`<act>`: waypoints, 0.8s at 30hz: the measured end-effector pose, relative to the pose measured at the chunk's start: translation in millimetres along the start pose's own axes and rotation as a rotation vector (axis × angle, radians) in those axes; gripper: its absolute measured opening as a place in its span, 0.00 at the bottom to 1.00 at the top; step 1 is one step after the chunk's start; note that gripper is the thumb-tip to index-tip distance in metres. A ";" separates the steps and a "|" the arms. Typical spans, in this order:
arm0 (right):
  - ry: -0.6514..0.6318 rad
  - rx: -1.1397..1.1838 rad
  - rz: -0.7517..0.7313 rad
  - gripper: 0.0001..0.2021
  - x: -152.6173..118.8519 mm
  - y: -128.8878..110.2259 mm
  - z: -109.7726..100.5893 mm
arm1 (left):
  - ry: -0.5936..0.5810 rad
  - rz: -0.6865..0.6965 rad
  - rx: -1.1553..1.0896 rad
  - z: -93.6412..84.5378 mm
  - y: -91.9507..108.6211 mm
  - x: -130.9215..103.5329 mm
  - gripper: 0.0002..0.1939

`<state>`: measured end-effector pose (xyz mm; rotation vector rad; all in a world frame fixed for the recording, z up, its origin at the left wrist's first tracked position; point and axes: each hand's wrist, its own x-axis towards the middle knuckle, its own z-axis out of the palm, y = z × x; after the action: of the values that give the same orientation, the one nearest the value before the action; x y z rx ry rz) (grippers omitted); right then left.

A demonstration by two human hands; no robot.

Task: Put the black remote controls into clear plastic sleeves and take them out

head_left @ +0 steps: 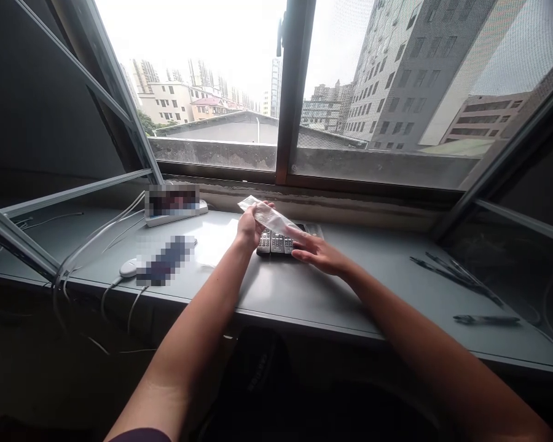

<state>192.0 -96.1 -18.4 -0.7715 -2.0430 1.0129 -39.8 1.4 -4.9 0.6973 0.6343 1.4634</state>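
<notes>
Two sets of fingers meet on the white strip (276, 218): those of the left hand (249, 228) curl round its far left part, while those of the right hand (320, 250) sit loosely parted at its near right end, and from here I cannot tell whether they pinch it. Its long axis slants from far left to near right, above the black remote controls (277, 244), which lie side by side on the grey desk (373, 276), seemingly closest to the right fingertips.
</notes>
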 end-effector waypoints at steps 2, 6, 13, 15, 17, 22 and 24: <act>0.001 0.011 0.002 0.39 0.5 1.1 0.9 | -0.041 -0.026 0.024 2.4 -2.2 -1.4 0.17; 0.003 0.014 0.014 0.40 -0.2 -2.7 -1.2 | -0.010 0.002 -0.031 1.1 -0.8 0.7 0.19; -0.012 0.004 0.044 0.36 -3.0 -9.4 -8.6 | 0.161 0.105 -0.151 -17.2 13.8 13.8 0.23; -0.007 0.017 0.054 0.37 -3.1 -9.5 -9.6 | 0.180 0.093 -0.139 -18.2 16.1 12.8 0.23; 0.004 0.028 0.062 0.37 -3.1 -9.8 -10.1 | 0.162 0.056 -0.091 -16.5 16.2 9.5 0.24; 0.010 -0.010 0.055 0.35 -3.8 -12.4 -10.9 | 0.078 0.040 0.041 -10.5 11.8 2.7 0.24; 0.018 -0.027 0.034 0.34 -4.1 -12.9 -11.2 | 0.092 0.048 0.052 -10.0 10.9 2.3 0.22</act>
<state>200.8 -101.3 -4.2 -0.8289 -2.0379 0.9952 -54.5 3.9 -3.1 0.6925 0.7333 1.5351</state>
